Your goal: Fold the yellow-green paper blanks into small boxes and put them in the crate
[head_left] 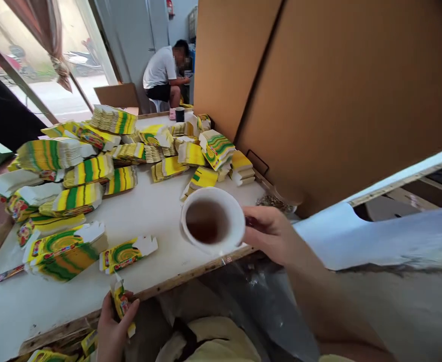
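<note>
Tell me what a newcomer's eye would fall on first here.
First the cup of dark liquid, mid-picture, held by the right hand. Then the yellow-and-green cartons heaped over the far and left parts of the table. Lower left, the left hand holds another carton by the near edge.

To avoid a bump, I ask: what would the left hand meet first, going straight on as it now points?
The left hand would probably meet the loose carton on the table first; if it is lower, the table's edge instead. Its height is unclear.
</note>
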Demonstrator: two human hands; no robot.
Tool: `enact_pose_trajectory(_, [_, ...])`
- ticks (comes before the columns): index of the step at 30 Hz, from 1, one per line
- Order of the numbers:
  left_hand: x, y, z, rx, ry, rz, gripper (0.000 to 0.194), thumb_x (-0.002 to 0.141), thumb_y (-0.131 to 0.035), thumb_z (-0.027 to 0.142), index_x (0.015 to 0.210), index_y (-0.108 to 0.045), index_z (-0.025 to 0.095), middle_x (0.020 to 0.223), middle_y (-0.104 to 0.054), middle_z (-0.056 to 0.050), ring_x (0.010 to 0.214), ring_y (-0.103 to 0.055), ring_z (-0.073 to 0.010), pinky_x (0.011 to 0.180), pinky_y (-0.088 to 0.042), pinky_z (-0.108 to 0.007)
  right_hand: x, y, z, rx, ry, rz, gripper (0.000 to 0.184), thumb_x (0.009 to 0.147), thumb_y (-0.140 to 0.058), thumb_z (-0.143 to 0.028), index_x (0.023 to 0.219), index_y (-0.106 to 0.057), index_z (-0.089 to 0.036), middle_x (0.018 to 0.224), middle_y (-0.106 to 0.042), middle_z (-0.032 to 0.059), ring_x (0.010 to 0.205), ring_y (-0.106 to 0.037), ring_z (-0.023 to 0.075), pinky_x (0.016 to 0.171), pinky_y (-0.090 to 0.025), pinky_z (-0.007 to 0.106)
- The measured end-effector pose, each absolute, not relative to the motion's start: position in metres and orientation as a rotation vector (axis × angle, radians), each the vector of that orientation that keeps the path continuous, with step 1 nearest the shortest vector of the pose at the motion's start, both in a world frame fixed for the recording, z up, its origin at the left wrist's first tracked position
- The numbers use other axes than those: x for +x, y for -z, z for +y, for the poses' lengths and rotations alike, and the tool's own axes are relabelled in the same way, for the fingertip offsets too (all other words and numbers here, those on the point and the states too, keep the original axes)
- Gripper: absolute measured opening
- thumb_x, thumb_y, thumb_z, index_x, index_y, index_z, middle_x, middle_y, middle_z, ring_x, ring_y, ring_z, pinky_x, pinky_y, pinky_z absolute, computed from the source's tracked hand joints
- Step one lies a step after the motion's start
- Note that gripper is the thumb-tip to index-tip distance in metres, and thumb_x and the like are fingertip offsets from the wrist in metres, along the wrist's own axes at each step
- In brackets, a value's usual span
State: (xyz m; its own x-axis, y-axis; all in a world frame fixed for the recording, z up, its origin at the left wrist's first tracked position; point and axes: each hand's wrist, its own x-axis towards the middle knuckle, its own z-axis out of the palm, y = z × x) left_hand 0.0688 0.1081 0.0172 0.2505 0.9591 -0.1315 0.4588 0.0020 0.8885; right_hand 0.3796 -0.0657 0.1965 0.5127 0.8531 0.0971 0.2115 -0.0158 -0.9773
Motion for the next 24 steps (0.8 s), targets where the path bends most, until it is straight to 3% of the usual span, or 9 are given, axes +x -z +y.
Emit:
enact_pose_trajectory(5, [0.077, 0.007, 0.124, 1.532, -0.630, 1.331, 0.065, 0.057, -0.075, 0.063, 0.106, -0.060, 0.023, 0.090, -0.065, -0.001, 0.086, -0.061, -0.0239, 0.077, -0.049, -0.034, 0.420, -0.093, -0.061, -1.608, -0.557, -0.397, 0.042, 0.074, -0.070, -0.060, 0.068, -0.066, -0.019, 0.066, -0.067, 0.0030, 0.061, -0.064, 0.0166, 0.063, -0.056, 0.031])
enact_pose_trajectory(9, [0.068, 0.010, 0.127, 1.523, -0.630, 1.308, 0.063, 0.055, -0.077, 0.061, 0.102, -0.060, 0.022, 0.089, -0.065, -0.001, 0.083, -0.060, -0.0226, 0.078, -0.050, -0.034, 0.458, -0.037, -0.067, -1.638, -0.394, -0.211, 0.045, 0.073, -0.065, -0.067, 0.066, -0.058, -0.023, 0.056, -0.062, 0.0012, 0.051, -0.060, 0.0172, 0.055, -0.055, 0.032])
enact_pose_trajectory(18, [0.079, -0.003, 0.119, 1.505, -0.649, 1.350, 0.063, 0.054, -0.076, 0.063, 0.100, -0.061, 0.022, 0.086, -0.066, -0.001, 0.079, -0.060, -0.0213, 0.074, -0.050, -0.032, 0.524, 0.021, -0.057, -1.595, -0.150, 0.073, 0.039, 0.084, -0.055, -0.058, 0.069, -0.049, -0.023, 0.060, -0.057, -0.0012, 0.058, -0.059, 0.0144, 0.063, -0.055, 0.032])
enact_pose_trajectory(24, [0.077, 0.002, 0.122, 1.508, -0.657, 1.346, 0.062, 0.055, -0.075, 0.061, 0.101, -0.060, 0.022, 0.086, -0.065, -0.001, 0.078, -0.059, -0.0210, 0.075, -0.049, -0.033, 0.546, 0.034, -0.035, -1.546, -0.004, 0.184, 0.031, 0.085, -0.050, -0.053, 0.074, -0.047, -0.024, 0.069, -0.058, 0.0019, 0.076, -0.064, 0.0218, 0.078, -0.056, 0.045])
